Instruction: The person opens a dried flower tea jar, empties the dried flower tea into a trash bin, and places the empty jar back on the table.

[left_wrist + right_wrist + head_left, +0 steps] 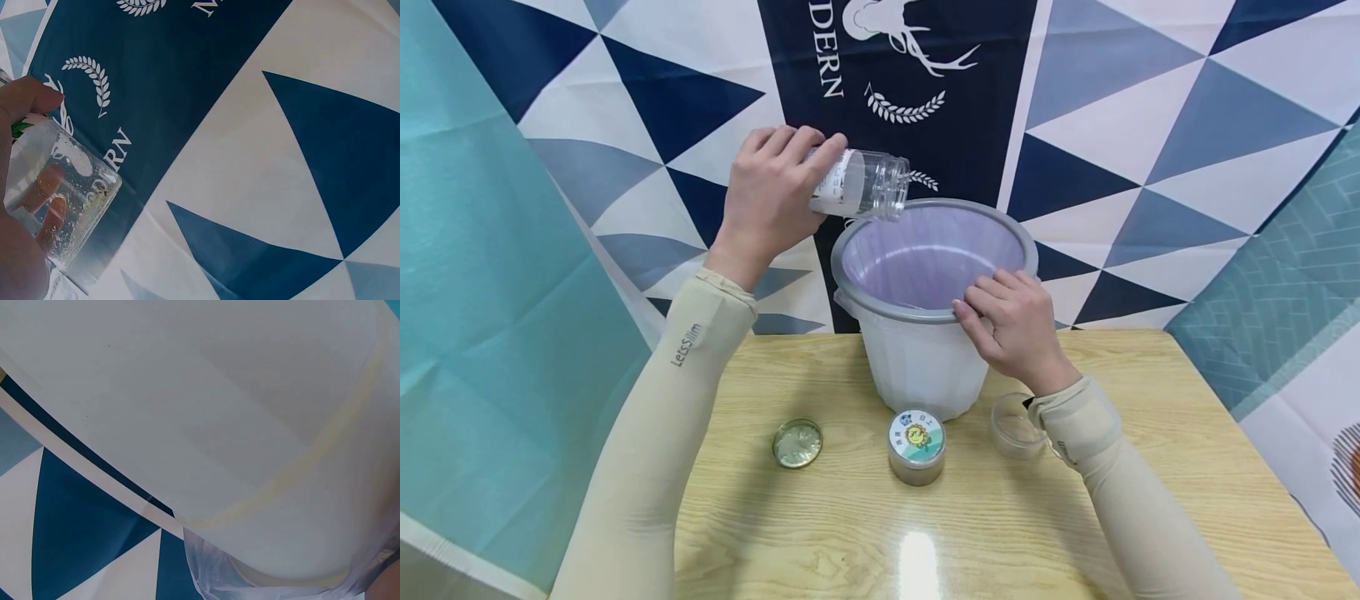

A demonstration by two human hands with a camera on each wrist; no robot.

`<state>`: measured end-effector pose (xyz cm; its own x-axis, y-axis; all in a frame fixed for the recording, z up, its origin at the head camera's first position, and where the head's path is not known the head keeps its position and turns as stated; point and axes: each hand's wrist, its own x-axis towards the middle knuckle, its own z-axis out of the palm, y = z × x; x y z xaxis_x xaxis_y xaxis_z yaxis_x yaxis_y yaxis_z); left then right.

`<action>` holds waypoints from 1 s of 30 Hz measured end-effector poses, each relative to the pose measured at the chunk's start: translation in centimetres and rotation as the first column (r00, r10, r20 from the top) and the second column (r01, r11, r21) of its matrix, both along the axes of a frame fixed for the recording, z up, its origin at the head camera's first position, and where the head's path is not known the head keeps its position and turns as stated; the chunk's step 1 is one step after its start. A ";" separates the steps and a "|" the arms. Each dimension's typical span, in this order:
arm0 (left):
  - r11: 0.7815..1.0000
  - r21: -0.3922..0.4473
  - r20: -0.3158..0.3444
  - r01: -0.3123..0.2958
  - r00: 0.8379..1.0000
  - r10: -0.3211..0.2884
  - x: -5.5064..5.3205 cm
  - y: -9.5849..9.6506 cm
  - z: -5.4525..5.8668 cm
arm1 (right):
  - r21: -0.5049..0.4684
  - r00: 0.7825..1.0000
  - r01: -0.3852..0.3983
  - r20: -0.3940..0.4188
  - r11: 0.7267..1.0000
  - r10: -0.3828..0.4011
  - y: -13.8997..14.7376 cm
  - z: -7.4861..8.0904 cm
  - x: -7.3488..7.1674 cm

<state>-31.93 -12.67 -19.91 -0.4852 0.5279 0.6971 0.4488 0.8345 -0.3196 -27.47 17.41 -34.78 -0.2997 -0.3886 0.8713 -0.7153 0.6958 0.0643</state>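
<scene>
My left hand (pixel 778 183) holds a clear jar (pixel 859 185) on its side, its uncapped mouth at the far left rim of a white trash bin (pixel 925 358). Small crumbs cling inside the jar (pixel 78 206) near its base, as the left wrist view shows. A grey ring circles the top of the bin, and a pale purple bag (pixel 936 250) lines it. At the near right, my right hand (pixel 1011 325) grips that rim with curled fingers. The bin's white wall (pixel 250 425) fills most of the right wrist view.
On the wooden table (pixel 820 525), a gold-rimmed jar lid (pixel 797 443) lies left of the bin. A round container (pixel 916 446) with a sun picture on top stands in front. A clear round dish (pixel 1017 427) sits beside my right wrist. Patterned cloth (pixel 1090 158) hangs behind.
</scene>
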 end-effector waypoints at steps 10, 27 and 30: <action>0.996 0.093 0.030 0.004 1.000 -0.007 0.4 -1.1 -0.8 | 0.018 0.999 0.005 0.045 1.000 -0.005 0.3 0.1 0.2; 0.960 0.281 0.050 -0.001 0.999 -0.013 0.7 -3.6 -2.9 | 0.006 0.998 -0.013 0.064 1.000 0.013 0.3 0.3 0.5; 0.953 0.302 0.045 0.018 0.998 -0.034 0.7 -3.9 -3.5 | 0.007 0.998 -0.014 0.069 1.000 0.014 0.3 0.3 0.5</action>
